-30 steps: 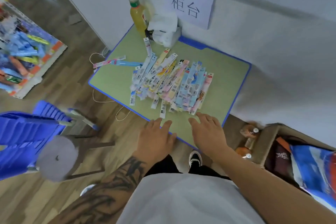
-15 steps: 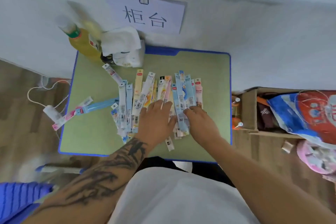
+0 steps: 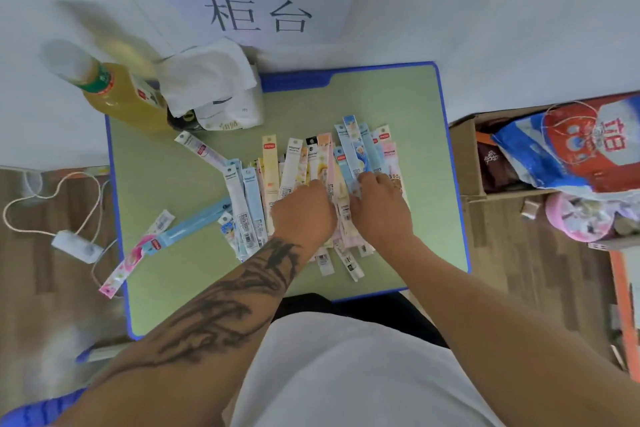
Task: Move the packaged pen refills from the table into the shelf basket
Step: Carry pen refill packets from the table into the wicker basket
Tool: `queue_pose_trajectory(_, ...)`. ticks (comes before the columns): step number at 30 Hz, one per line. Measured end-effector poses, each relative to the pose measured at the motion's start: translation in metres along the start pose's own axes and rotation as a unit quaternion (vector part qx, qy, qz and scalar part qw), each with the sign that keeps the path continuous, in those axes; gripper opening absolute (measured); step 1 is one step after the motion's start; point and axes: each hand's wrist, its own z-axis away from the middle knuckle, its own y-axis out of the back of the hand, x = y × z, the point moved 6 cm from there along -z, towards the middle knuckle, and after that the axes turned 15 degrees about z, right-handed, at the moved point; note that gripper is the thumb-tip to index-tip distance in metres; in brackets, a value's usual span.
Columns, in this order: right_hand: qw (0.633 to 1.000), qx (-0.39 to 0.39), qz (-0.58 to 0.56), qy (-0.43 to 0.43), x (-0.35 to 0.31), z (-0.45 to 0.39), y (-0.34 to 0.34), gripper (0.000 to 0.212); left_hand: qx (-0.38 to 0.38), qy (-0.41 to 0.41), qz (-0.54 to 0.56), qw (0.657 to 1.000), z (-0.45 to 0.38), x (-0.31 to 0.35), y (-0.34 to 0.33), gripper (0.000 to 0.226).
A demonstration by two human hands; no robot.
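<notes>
Nearest the camera, two bare forearms reach forward over a pale shirt, the left one tattooed, and both hands have come down onto the pile since a moment ago, when they hovered at the near edge of the bench [image 3: 166, 305]. The left hand [image 3: 304, 210] now rests on the middle of the packaged pen refills [image 3: 311, 177], its fingers [image 3: 313, 185] curled down into the packets, seemingly gathering a bunch, though a closed hold cannot be confirmed. The right hand [image 3: 381, 208] lies just beside it, fingers bent over the blue and pink packets at the right of the pile, pinching or raking them together. The refills still lie on the green bench in a loose fan, most of them upright in the view, with a few stray packets [image 3: 162, 239] lying apart at the left, one hanging over the bench edge. The move from reaching to contact suggests the gathering step has begun; nothing has been lifted yet, and the shelf basket is not in view. Farther off, a bottle of yellow drink [image 3: 117, 94] and a tissue pack [image 3: 214, 90] stand at the far left corner, and a paper sign [image 3: 256, 3] hangs on the wall behind.
</notes>
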Motion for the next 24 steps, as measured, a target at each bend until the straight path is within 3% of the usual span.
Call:
queue_pose_trajectory(5,0.997,-0.024,-0.051,-0.05,0.002,-0.002,-0.003,0.021,-0.007,-0.01,0.031,0.999,0.001,-0.002,0.004,0.019)
queue_pose_trajectory(9,0.997,-0.028,-0.028,-0.059,0.004,-0.004,0.0,0.015,0.002,-0.007,0.071,0.997,0.006,-0.001,0.011,0.023)
queue_pose_trajectory(14,0.995,-0.003,-0.051,-0.083,0.007,0.004,0.008,0.015,-0.021,-0.003,0.199,0.98,0.009,0.0,0.01,0.027)
queue_pose_trajectory(18,0.986,0.001,-0.11,-0.126,0.016,0.021,0.01,0.014,-0.032,-0.021,0.296,0.955,0.014,0.005,0.004,0.028)
queue_pose_trajectory(24,0.958,0.032,-0.237,-0.159,0.045,0.048,0.012,0.006,-0.004,-0.057,0.336,0.94,0.03,0.025,-0.002,0.018)
